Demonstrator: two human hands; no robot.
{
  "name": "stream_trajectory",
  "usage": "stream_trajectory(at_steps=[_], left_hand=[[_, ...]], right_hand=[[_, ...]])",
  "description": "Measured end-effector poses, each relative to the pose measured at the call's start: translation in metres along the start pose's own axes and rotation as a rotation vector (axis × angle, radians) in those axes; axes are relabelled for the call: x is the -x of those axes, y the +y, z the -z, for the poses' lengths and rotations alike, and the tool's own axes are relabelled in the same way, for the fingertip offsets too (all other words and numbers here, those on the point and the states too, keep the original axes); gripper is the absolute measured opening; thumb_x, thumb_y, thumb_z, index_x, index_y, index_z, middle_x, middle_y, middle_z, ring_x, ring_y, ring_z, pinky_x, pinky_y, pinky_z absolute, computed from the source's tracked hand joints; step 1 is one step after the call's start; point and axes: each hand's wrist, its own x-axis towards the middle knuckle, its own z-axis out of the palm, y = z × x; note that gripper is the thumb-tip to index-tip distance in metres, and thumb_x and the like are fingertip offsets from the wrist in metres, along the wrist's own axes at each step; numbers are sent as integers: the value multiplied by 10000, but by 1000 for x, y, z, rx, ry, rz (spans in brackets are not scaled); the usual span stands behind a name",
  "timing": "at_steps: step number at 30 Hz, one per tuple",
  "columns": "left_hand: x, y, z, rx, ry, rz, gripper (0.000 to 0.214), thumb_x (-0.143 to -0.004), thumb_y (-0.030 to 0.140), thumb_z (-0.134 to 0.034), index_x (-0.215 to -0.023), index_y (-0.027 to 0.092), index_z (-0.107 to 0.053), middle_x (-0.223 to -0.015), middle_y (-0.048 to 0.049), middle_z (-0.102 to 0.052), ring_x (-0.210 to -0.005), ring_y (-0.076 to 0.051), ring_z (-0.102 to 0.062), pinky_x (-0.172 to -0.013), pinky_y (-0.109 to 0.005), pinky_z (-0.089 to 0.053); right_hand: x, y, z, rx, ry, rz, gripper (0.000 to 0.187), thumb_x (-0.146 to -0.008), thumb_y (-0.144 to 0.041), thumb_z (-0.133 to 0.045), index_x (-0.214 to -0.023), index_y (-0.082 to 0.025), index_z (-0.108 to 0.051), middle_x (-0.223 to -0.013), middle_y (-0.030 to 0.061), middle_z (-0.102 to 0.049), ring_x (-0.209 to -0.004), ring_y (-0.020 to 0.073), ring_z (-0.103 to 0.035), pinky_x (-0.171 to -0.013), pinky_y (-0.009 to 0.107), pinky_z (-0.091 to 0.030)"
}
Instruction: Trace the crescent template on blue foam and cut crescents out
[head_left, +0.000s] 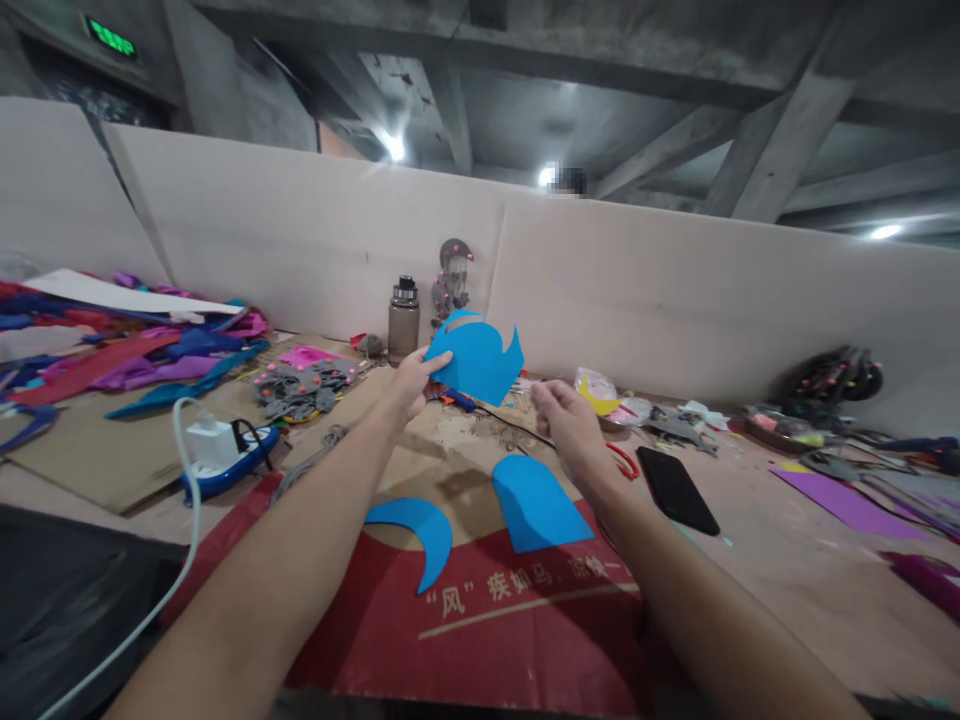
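My left hand (414,385) grips a blue cut sheet (480,362) by its left edge, thumb on top, and holds it up above the table. The sheet has a curved cut-out and pointed tips; it looks like felt or foam, but I cannot tell which. My right hand (561,408) is closed just right of the sheet, apart from it, its fingers pressed together; whatever may be in them is hidden. Below, a blue crescent (433,535) and a blue round-topped piece (536,505) lie on a red and brown cardboard sheet (465,650).
A black phone (677,488) lies right of my right forearm. On the left are a blue power strip (231,465) with a white plug and cable, and a pile of coloured scraps (135,345). A bottle (403,325) stands near the pale partition (300,230). Grey dotted pieces (304,390) lie nearby.
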Motion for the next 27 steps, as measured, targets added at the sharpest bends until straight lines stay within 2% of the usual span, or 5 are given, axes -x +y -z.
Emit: stream_trajectory(at_steps=[2, 8, 15, 19, 27], left_hand=[[0, -3, -1, -3, -48, 2, 249, -711, 174, -819, -929, 130, -706, -810, -88, -731, -567, -158, -646, -470, -244, -520], [5, -12, -10, 41, -107, 103, 218, -729, 148, -811, -921, 129, -709, -812, -99, -742, -559, -169, -659, -492, -265, -534], [18, -20, -23, 432, -253, 136, 388, -850, 509, -694, -953, 134, -701, -913, -105, -774, -796, -214, -731, -706, -321, -596], [27, -38, -34, 350, -385, 163, 533, -771, 514, -783, -1133, 134, -689, -1107, -137, -762, -1013, -255, -724, -883, -357, -572], [39, -51, -57, 197, -107, 55, 629, -671, 187, -880, -1254, 187, -643, -1136, -108, -762, -1010, -254, -718, -949, -416, -561]], right_hand=[[-17, 14, 3, -100, 248, -24, 354, -828, -535, -597, -942, -216, -494, -844, 3, -557, -691, 129, -513, -547, 216, -385], [-22, 29, -9, -277, 15, -98, 389, -673, -465, -722, -903, -198, -557, -775, -11, -588, -646, 123, -524, -548, 228, -387], [-21, 44, -14, -497, 160, -67, 346, -622, -447, -761, -743, -200, -551, -601, -51, -545, -530, 102, -472, -537, 242, -374], [-17, 45, -14, -544, 180, -63, 354, -630, -465, -753, -745, -200, -549, -609, -45, -556, -545, 107, -486, -544, 242, -389], [-17, 51, -2, -265, 91, 82, 369, -818, -551, -635, -815, -183, -606, -682, -1, -616, -611, 140, -554, -616, 264, -450]])
